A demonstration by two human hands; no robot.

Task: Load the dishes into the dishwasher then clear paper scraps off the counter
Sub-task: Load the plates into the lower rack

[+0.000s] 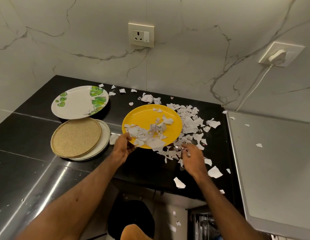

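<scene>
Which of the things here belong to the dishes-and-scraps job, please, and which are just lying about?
Job: yellow plate (in the left hand), paper scraps, leaf-print plate, stacked plates.
Lying about: wall socket, plug, white cable.

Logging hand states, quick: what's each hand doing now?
Left hand: grips the round yellow plate by its near rim.
Right hand: blurred over torn white paper scraps; cannot tell.

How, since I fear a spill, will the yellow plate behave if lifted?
The yellow plate looks rigid and should lift whole. Held at one rim by the left hand, it may tip. Loose paper scraps on it would likely slide off its glossy surface.
</scene>
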